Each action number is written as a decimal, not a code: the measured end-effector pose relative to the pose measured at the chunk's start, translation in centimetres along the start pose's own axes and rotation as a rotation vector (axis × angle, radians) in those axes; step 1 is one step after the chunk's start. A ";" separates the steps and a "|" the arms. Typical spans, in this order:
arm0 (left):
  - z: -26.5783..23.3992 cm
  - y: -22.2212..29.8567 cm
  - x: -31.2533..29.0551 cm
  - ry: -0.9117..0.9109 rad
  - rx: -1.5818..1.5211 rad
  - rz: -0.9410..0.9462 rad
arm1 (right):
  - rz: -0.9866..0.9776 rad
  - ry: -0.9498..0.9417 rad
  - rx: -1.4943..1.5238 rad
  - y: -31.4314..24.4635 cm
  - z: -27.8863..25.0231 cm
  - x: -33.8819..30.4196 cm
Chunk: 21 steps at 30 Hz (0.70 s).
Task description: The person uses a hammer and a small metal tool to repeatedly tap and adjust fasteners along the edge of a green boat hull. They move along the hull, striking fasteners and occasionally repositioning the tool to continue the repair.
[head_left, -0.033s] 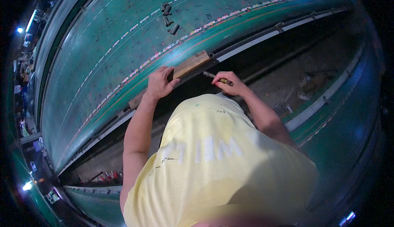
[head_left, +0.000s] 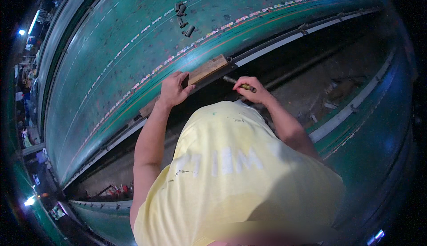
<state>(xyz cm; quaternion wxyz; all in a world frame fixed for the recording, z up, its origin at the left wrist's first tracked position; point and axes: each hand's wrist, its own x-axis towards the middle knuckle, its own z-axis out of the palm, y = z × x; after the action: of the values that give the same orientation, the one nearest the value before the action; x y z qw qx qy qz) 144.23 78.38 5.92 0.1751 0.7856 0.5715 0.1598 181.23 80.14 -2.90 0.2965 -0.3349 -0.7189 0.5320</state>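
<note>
A long wooden board (head_left: pixel 207 70) lies along the near edge of the green table (head_left: pixel 133 46). Across its middle my left hand (head_left: pixel 175 89) grips it, the thumb on the near side and the fingers over the far side. Right of the board, my right hand (head_left: pixel 250 89) is closed round a hand tool (head_left: pixel 230 80) with a yellow-and-dark handle and a grey shaft. The tool's end points up and left toward the board's near side, apart from it. Its exact kind is too small to tell.
Several dark cylindrical pieces (head_left: pixel 181 21) lie farther in on the table. A metal rail (head_left: pixel 275 44) follows the table edge. Below is a dark gap with loose scraps (head_left: pixel 331 101), and another railed green surface (head_left: pixel 342 119) stands at the right.
My right hand and the tool have shifted slightly to the right. My left hand and the board look unmoved.
</note>
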 end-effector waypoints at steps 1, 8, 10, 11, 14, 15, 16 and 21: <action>0.1 0.0 0.0 -0.027 0.001 -0.018 | 0.061 0.046 -0.015 0.1 -0.8 -0.6; 1.0 -0.6 0.7 -0.091 0.050 -0.030 | 0.019 0.990 0.018 0.7 -0.7 1.5; 1.1 -0.5 0.7 -0.102 0.067 -0.047 | -0.036 0.973 -0.113 -0.4 0.8 2.5; 1.1 -0.5 0.6 -0.097 0.078 -0.048 | -0.082 0.740 -0.114 0.0 1.1 2.5; 0.8 -0.1 0.8 -0.104 0.079 -0.066 | 0.045 0.322 0.131 0.6 1.6 2.8; 0.7 0.1 1.0 -0.110 0.073 -0.074 | 0.068 0.451 0.111 1.0 1.7 2.7; 0.9 0.1 0.9 -0.105 0.069 -0.074 | 0.092 0.572 0.089 1.0 1.6 2.8; 1.1 0.0 0.6 -0.103 0.078 -0.100 | -0.004 0.229 0.017 1.2 0.4 2.8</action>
<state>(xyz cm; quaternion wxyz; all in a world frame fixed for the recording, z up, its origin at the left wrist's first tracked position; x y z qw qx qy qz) 144.88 78.83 4.97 0.1814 0.7693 0.6062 0.0881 179.44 82.39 -3.93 0.3807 -0.3896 -0.6763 0.4960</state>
